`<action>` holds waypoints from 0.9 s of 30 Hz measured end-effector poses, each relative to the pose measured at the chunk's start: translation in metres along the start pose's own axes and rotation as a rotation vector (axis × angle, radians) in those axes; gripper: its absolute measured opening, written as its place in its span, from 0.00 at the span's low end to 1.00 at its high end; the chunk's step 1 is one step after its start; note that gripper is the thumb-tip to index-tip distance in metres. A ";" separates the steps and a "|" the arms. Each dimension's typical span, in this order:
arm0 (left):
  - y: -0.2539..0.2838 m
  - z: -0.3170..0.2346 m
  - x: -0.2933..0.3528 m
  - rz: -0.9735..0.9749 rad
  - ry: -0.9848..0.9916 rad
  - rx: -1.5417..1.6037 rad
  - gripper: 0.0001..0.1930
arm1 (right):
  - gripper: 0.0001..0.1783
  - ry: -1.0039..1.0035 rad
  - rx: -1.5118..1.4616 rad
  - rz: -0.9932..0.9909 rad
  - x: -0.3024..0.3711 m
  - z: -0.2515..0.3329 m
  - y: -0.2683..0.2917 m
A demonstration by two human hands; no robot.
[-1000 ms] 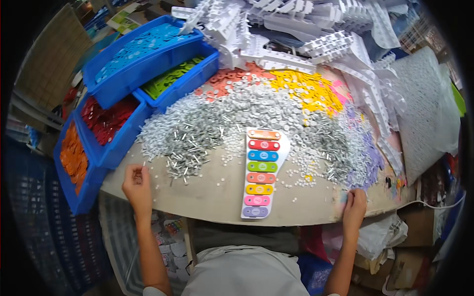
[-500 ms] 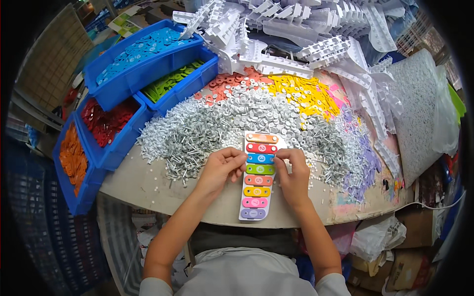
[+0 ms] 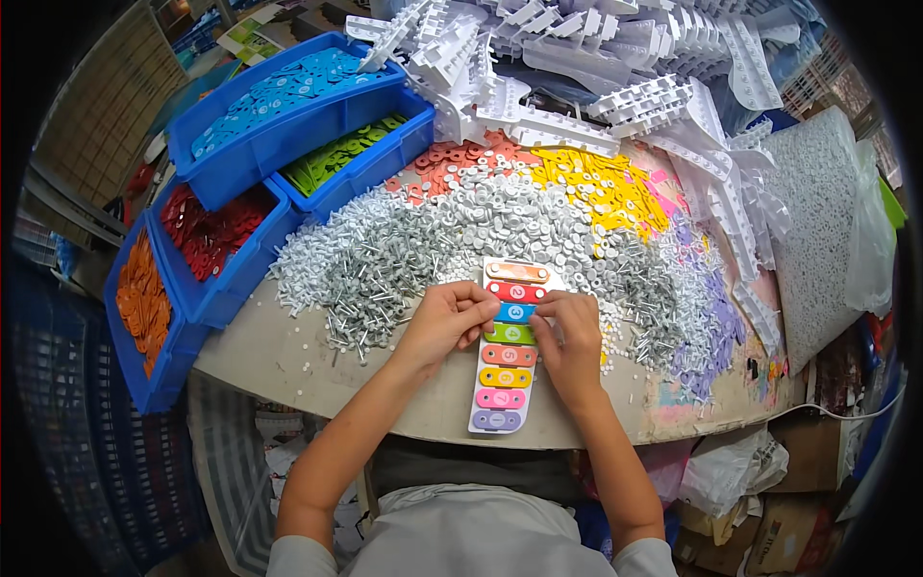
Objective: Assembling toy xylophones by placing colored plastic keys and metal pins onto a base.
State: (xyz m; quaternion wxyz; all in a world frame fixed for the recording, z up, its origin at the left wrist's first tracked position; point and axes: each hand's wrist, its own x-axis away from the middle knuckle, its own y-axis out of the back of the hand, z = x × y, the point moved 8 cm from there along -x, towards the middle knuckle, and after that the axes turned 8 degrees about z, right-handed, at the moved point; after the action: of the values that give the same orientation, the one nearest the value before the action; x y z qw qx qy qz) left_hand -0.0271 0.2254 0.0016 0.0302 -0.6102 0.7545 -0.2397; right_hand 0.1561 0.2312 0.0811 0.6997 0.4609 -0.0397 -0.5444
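A toy xylophone (image 3: 501, 399) with a white base and several coloured bars lies upright before me on the table. Its orange bar (image 3: 516, 272) and red bar (image 3: 517, 291) carry a white round cap at each end. Lower bars show small dark-rimmed fastener spots at their ends. My left hand (image 3: 444, 329) is pinched at the left end of the blue bar (image 3: 514, 313). At that bar's right end my right hand (image 3: 571, 344) is also closed, thumb against fingers. Whatever small thing either pinch holds is hidden.
Loose white caps (image 3: 524, 216) and metal pins (image 3: 370, 279) heap behind the xylophone. Yellow bars (image 3: 591, 183) and purple bars (image 3: 707, 337) lie farther out. Blue bins (image 3: 317, 149) of coloured bars stand left. White plastic bases (image 3: 663, 106) pile up at the back.
Both hands have closed in slightly on the blue bar, the right fingertips now over its right end. The whole view has shifted a little.
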 end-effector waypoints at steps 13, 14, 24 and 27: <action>0.007 0.000 -0.030 0.061 0.281 -0.229 0.34 | 0.46 -0.666 -0.468 0.586 -0.006 -0.076 -0.024; 0.002 -0.003 -0.030 0.138 0.324 -0.226 0.34 | 0.44 -0.702 -0.495 0.624 -0.005 -0.076 -0.025; -0.003 0.004 -0.034 0.258 0.151 -0.112 0.31 | 0.37 -0.717 -0.410 0.741 -0.012 -0.072 -0.032; -0.008 -0.006 -0.022 0.245 0.104 -0.044 0.33 | 0.36 -0.749 -0.371 0.726 -0.013 -0.064 -0.028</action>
State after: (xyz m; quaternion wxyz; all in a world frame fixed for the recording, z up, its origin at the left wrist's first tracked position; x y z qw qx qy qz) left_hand -0.0163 0.2465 0.0046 0.0067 -0.5006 0.8291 -0.2489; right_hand 0.1660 0.2806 0.0306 0.8501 0.0616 -0.3455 -0.3926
